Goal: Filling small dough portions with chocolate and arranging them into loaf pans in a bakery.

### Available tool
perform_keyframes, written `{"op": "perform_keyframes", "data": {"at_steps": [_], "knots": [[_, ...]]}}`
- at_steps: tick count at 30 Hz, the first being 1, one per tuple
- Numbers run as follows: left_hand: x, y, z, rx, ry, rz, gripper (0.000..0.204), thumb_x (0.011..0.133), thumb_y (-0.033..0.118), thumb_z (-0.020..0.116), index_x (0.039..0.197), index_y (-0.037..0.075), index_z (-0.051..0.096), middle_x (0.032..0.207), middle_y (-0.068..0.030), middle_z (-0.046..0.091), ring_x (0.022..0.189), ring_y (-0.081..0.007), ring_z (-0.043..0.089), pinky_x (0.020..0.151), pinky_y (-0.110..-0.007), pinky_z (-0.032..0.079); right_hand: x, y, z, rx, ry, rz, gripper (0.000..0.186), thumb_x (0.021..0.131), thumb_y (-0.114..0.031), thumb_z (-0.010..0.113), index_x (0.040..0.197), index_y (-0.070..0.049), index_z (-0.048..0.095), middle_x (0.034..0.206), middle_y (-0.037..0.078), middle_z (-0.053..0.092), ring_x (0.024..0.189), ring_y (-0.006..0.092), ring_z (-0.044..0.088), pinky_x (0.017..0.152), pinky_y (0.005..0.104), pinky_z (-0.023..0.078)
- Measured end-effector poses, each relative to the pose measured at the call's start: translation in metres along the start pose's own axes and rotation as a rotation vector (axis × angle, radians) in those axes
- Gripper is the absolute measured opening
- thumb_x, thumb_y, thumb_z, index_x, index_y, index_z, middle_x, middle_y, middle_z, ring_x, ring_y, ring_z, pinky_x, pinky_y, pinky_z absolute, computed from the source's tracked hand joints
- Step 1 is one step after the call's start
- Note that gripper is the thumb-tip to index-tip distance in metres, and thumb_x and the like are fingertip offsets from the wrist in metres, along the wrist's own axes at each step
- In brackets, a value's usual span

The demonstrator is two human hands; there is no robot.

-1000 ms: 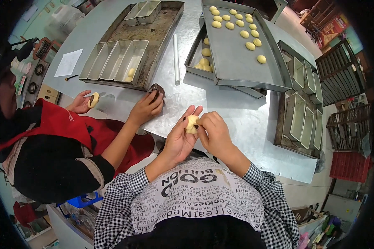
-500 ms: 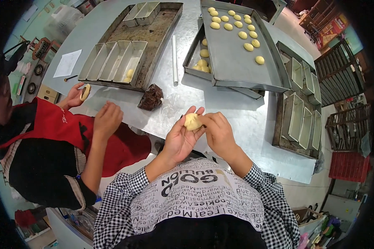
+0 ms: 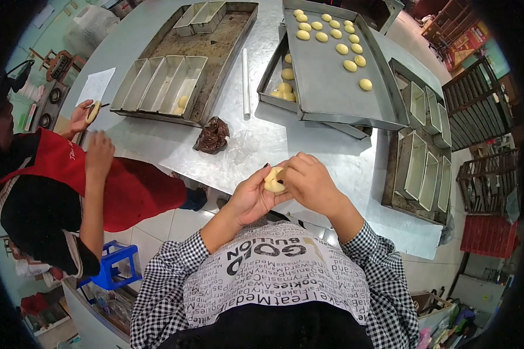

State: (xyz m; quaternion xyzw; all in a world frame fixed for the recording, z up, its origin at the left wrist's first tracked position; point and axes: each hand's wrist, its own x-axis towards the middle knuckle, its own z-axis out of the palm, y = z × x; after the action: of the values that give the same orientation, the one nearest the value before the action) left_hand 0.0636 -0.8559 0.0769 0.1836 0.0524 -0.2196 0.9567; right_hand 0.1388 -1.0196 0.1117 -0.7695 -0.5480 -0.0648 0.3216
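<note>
Just above my apron, my left hand [image 3: 254, 196] cradles a pale yellow piece of dough [image 3: 272, 184] in its fingers. A small dark patch, like filling, shows on the dough beside my right fingertips. My right hand [image 3: 311, 184] is curled over the dough from the right, its fingers pinched on the edge; the fingertips are partly hidden. Beyond my hands on the metal table lie a crumpled clear plastic sheet [image 3: 237, 145] and a knotted bag of dark brown filling [image 3: 212, 135].
Left of me, a person in a red apron holds dough with dark filling [image 3: 92, 112]. Loaf pans [image 3: 166, 87] stand in a tray, some dough inside. A white rod [image 3: 245, 84] lies beside a tray of dough balls [image 3: 355, 104]. More pans [image 3: 416, 163] stand right; a blue stool [image 3: 115, 267] stands left.
My right fingers have moved in over the dough, and a dark patch now shows on it. The co-worker has shifted left and away, uncovering the blue stool.
</note>
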Motion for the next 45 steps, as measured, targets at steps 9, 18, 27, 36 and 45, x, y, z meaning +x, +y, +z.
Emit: {"op": "perform_keyframes", "data": {"at_steps": [9,18,27,36,45], "knots": [[0.008,-0.005,0.0,0.128,0.207,0.215,0.048,0.098,0.025,0.034,0.14,0.006,0.024,0.129,-0.0128,0.045,0.112,-0.0253,0.052,0.097,-0.04,0.042,-0.023,0.025,0.049,0.444,0.11,0.445,0.033,0.086,-0.007,0.05,0.118,-0.002,0.052,0.136,0.023,0.037,0.128,0.038,0.033,0.103,0.0401,0.031],[0.022,-0.029,-0.039,0.289,0.659,0.358,0.054,0.096,0.041,0.035,0.141,0.012,0.026,0.135,-0.0086,0.041,0.114,-0.0204,0.044,0.1,-0.04,0.03,-0.051,0.038,0.084,1.052,0.254,0.746,0.03,0.085,-0.005,0.055,0.112,0.0,0.044,0.101,0.012,0.059,0.094,0.0264,0.059,0.086,0.0326,0.044],[-0.028,0.009,-0.069,0.589,0.46,0.491,0.044,0.095,0.019,0.042,0.136,0.006,0.032,0.138,-0.0139,0.039,0.121,-0.0223,0.044,0.095,-0.035,0.04,-0.067,0.065,0.071,0.137,0.342,0.37,0.041,0.074,-0.003,0.059,0.114,-0.004,0.05,0.111,0.017,0.052,0.108,0.0335,0.05,0.088,0.0389,0.043],[-0.03,0.019,-0.07,0.572,0.455,0.501,0.04,0.094,0.017,0.042,0.133,0.007,0.037,0.134,-0.0121,0.044,0.111,-0.0178,0.05,0.089,-0.031,0.042,-0.045,0.082,0.115,-0.183,0.167,0.311,0.014,0.072,-0.01,0.065,0.081,-0.005,0.056,0.087,0.011,0.053,0.082,0.0311,0.05,0.071,0.0387,0.042],[-0.035,0.012,-0.071,0.533,0.454,0.456,0.039,0.094,0.012,0.042,0.132,0.007,0.038,0.132,-0.0118,0.047,0.108,-0.0166,0.052,0.087,-0.029,0.042,-0.034,0.083,0.119,-0.273,0.119,0.181,0.011,0.069,-0.009,0.063,0.076,-0.006,0.054,0.084,0.009,0.053,0.082,0.0276,0.051,0.072,0.0395,0.041]]}}
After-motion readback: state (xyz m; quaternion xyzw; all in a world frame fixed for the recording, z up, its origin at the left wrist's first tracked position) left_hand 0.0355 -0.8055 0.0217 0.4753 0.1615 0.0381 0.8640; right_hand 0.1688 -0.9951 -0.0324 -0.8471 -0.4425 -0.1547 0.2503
